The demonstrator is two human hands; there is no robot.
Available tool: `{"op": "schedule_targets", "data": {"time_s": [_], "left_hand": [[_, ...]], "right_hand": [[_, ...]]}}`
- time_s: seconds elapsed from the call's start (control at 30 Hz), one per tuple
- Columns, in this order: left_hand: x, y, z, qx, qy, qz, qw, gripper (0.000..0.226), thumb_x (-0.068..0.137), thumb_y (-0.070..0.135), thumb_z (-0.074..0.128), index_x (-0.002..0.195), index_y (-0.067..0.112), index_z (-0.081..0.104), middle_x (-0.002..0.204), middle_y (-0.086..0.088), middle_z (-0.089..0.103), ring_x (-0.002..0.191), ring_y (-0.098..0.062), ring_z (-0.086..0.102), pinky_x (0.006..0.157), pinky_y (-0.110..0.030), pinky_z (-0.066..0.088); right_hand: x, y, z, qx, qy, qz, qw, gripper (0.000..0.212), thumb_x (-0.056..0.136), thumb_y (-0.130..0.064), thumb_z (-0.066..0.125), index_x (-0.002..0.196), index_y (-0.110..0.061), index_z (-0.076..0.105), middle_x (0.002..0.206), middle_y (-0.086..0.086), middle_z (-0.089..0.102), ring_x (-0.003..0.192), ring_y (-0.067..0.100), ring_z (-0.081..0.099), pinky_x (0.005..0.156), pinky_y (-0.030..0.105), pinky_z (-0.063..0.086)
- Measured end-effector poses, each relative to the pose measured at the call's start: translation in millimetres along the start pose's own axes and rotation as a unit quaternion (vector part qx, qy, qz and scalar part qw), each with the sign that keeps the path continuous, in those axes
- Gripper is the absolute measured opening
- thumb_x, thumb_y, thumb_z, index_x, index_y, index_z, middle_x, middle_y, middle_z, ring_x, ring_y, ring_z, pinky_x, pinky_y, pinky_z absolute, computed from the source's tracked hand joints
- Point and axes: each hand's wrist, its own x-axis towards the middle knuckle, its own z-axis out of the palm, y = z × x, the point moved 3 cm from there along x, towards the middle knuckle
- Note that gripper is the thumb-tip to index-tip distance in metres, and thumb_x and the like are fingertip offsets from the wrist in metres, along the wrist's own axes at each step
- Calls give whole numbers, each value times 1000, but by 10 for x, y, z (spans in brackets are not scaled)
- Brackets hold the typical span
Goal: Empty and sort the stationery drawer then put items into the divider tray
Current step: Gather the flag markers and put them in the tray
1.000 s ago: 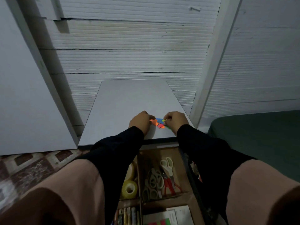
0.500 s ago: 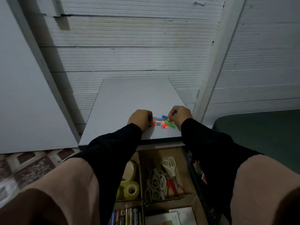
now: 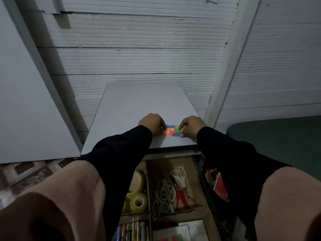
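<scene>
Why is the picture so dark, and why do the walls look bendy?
Head view: dim light, so the black sleeves lose detail and only the bright paper tabs between the left hand and right hand stand out; the wide lens bows straight wall lines; the knees near the camera look huge and soft.

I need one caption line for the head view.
Both hands, left and right, gather colored paper tabs on a gray board.

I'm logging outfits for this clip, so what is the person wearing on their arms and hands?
Both arms are in long black sleeves that reach the wrists. The left hand and right hand are bare: no gloves, and no rings or watch that I can make out.
</scene>
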Motion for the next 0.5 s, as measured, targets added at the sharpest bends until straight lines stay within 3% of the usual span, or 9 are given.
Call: {"op": "schedule_targets", "data": {"time_s": [0.13,0.33,0.5], "left_hand": [[-42,10,38,42,40,-3,998,20,91,22,58,107,18,69,115,-5,63,104,-23,58,81,-25,43],[-148,-56,34,96,89,-5,991,23,94,24,51,113,22,64,115,-5,62,104,-23,58,78,-26,41],[-217,-127,-4,82,93,-24,992,20,92,21,53,105,27,67,110,-3,64,99,-23,59,72,-25,39]], "right_hand": [[6,2,48,5,6,29,1000,32,82,-11,71,111,-1,67,120,12,63,112,24,57,91,25,44],[75,8,105,-3,19,72,997,35,78,-14,75,109,-2,66,114,12,66,107,24,61,93,30,50],[47,-8,86,-3,26,61,998,31,79,-11,73,107,0,67,111,13,67,106,25,61,92,31,50]]}}
